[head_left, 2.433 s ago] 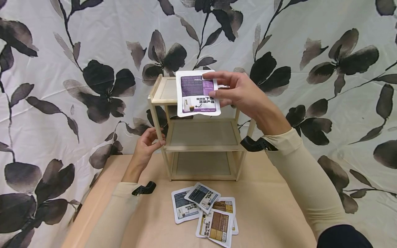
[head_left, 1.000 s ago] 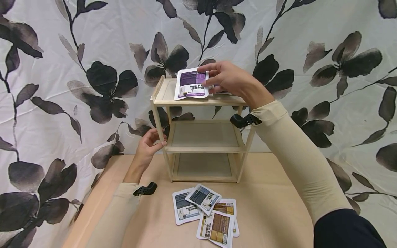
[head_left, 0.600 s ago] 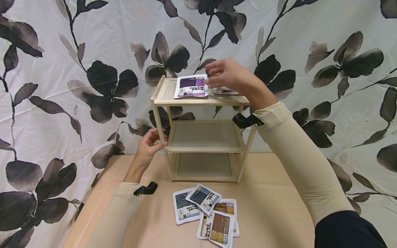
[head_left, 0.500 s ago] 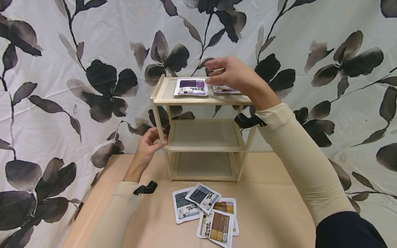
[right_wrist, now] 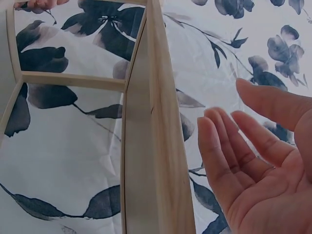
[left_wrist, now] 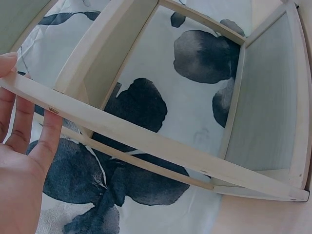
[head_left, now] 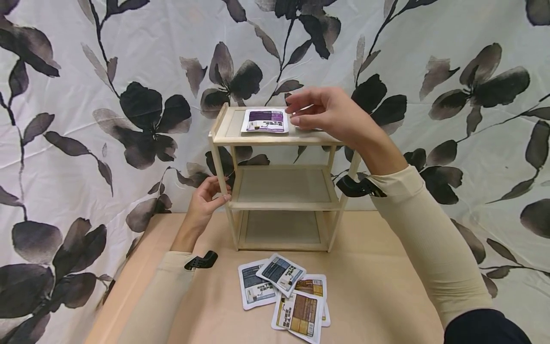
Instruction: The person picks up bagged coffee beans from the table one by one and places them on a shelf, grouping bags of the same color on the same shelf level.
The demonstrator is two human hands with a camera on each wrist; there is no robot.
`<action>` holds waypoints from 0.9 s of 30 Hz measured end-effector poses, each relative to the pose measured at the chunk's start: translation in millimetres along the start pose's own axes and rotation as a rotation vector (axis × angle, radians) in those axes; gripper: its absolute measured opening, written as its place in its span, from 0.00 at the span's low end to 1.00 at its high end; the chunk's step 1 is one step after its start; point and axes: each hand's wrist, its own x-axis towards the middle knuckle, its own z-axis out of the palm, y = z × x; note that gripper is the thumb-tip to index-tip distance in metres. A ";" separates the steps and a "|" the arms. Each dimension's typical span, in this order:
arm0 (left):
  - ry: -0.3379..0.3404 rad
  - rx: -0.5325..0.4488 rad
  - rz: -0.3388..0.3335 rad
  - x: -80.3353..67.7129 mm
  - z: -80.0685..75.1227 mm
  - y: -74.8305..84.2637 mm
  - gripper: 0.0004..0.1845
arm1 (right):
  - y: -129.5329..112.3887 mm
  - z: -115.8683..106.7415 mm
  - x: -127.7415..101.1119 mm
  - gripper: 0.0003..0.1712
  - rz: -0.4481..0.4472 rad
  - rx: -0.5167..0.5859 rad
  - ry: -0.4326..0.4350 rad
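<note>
A pale wooden three-tier shelf [head_left: 281, 187] stands on the tan table. On its top tier a purple-and-white packet [head_left: 264, 121] lies flat. My right hand [head_left: 301, 112] hovers just right of that packet, over the top tier, with relaxed fingers and nothing in it. The right wrist view shows the same open palm [right_wrist: 243, 161] beside a shelf post [right_wrist: 151, 146]. My left hand [head_left: 219, 193] grips the shelf's left front post at middle-tier height. In the left wrist view its fingers [left_wrist: 24, 141] lie against that post [left_wrist: 146, 141].
Several more packets [head_left: 283, 291], blue ones and brown ones, lie overlapping on the table in front of the shelf. The middle and bottom tiers hold nothing. A floral cloth [head_left: 86, 95] hangs close behind the shelf.
My right hand lowered the purple packet onto the top tier, let it go, and drew back a little to the right. My left hand stayed on the post.
</note>
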 end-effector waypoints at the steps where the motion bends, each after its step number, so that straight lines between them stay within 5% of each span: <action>1: 0.001 0.000 0.000 -0.3 0.0 -0.3 0.23 | 1.3 0.7 -2.9 0.27 -0.006 0.005 0.001; 7: 0.008 0.010 -0.001 -1.0 0.5 0.1 0.23 | 10.3 5.0 -18.0 0.26 -0.049 0.072 -0.064; 27: 0.009 0.028 -0.002 -0.3 0.5 0.6 0.23 | 41.0 26.2 -45.1 0.23 -0.194 0.145 -0.474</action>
